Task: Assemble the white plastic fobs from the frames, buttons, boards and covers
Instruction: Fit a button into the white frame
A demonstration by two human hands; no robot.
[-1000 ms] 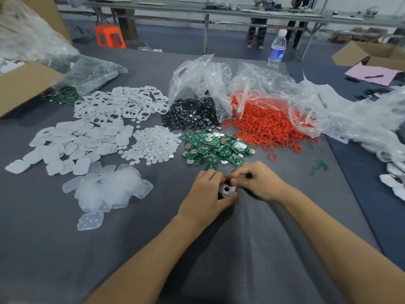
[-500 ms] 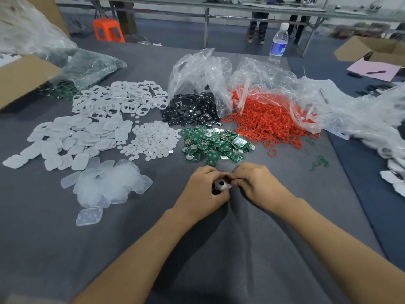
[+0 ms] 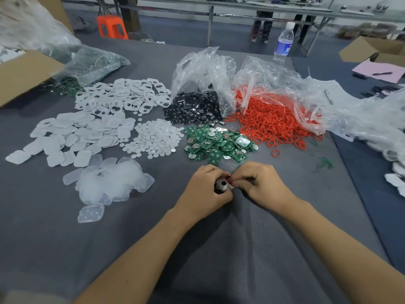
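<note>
My left hand grips a small white fob with a black button showing on it. My right hand pinches the fob's right edge, where a bit of red shows between the fingers. Both hands meet just above the grey table cloth. Behind them lie piles of parts: white frames, white covers, white discs, black buttons, green boards, red rings and clear membranes.
Crumpled clear bags stand behind the black and red piles. A cardboard box sits at the far left, a water bottle at the table's far edge. More bagged white parts lie at the right edge.
My two hands stay together on the fob and turn it slightly, so its black button faces up more. The camera has tilted a little.
</note>
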